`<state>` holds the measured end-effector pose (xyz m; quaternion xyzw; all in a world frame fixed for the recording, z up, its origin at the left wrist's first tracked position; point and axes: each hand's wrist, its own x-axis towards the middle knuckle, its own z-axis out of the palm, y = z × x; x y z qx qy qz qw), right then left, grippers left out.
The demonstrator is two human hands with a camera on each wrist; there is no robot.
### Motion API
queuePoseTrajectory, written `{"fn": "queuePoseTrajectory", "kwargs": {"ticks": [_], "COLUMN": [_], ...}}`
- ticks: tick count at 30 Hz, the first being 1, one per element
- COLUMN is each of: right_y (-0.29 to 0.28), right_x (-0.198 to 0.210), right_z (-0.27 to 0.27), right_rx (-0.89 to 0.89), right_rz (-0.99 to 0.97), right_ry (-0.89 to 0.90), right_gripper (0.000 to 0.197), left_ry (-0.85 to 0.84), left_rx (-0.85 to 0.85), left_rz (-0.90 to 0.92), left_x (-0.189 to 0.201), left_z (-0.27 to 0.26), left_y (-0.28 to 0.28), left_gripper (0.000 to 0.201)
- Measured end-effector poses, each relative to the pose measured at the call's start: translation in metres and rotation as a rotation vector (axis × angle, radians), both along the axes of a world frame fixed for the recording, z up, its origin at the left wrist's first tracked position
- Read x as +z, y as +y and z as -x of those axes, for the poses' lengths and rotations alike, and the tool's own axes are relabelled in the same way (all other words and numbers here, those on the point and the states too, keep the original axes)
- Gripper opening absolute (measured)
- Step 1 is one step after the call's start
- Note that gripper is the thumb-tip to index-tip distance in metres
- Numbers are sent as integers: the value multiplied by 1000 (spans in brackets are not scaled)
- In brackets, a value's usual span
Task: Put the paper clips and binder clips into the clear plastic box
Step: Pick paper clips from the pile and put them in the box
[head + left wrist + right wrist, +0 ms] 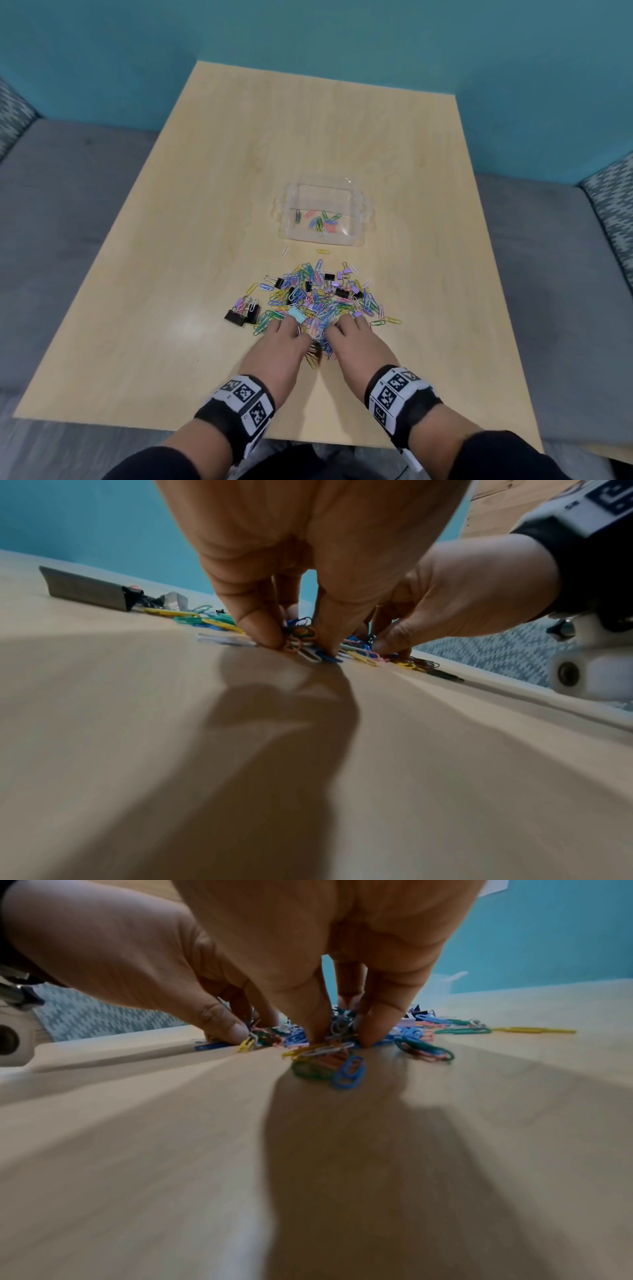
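Observation:
A heap of coloured paper clips and binder clips (318,298) lies on the table in front of the clear plastic box (356,236). The box stands open and holds a few clips. My left hand (291,329) and right hand (342,325) sit side by side on the near edge of the heap, fingers curled down into it. In the left wrist view my left hand (298,642) pinches a small bunch of paper clips between thumb and fingers. In the right wrist view my right hand (339,1039) does the same with another bunch of paper clips (329,1056).
Two black binder clips (239,315) lie at the heap's left edge, one of them large in the left wrist view (89,588). Two stray paper clips (284,251) lie between heap and box. The wooden table (171,274) is ringed by grey bench seating (68,205).

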<state>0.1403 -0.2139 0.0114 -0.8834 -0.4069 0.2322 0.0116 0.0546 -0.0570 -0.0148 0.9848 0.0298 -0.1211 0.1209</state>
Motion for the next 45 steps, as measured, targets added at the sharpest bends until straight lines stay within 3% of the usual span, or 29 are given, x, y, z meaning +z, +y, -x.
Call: {"fn": "queuePoseTrajectory", "kwargs": {"ticks": [10, 14, 17, 20, 22, 24, 31, 36, 38, 41, 45], "right_y": [-7, -11, -9, -7, -3, 6, 68, 88, 73, 31, -32], "right_x": [-3, -8, 3, 19, 28, 37, 61, 72, 70, 62, 40], "right_z": [-14, -22, -37, -57, -73, -97, -174, -175, -166, -136, -64], "right_rx": [7, -56, -185, -370, -530, -649, -981, -1084, -1032, -732, -364], "right_rz": [-22, -58, -97, -135, -185, -268, -706, -819, -775, -572, -269], "right_ry": [54, 48, 187, 411, 611, 715, 669, 864, 795, 427, 235], "right_gripper": [49, 32, 15, 15, 14, 12, 21, 15, 28, 37, 33], "left_ry": [-19, -36, -28, 48, 103, 76, -175, -241, -266, -257, -95], "left_rx": [14, 173, 311, 486, 667, 775, 855, 846, 875, 848, 595], "left_rz": [98, 235, 408, 659, 931, 1072, 1095, 1102, 1086, 967, 584], "left_x": [8, 6, 11, 25, 40, 54, 74, 74, 74, 75, 60], "left_z": [-3, -2, -6, -17, -33, -56, -169, -192, -175, -122, -26], "left_y": [12, 17, 25, 37, 44, 55, 86, 86, 93, 100, 85], "left_gripper": [37, 28, 22, 21, 16, 16, 25, 21, 21, 17, 11]}}
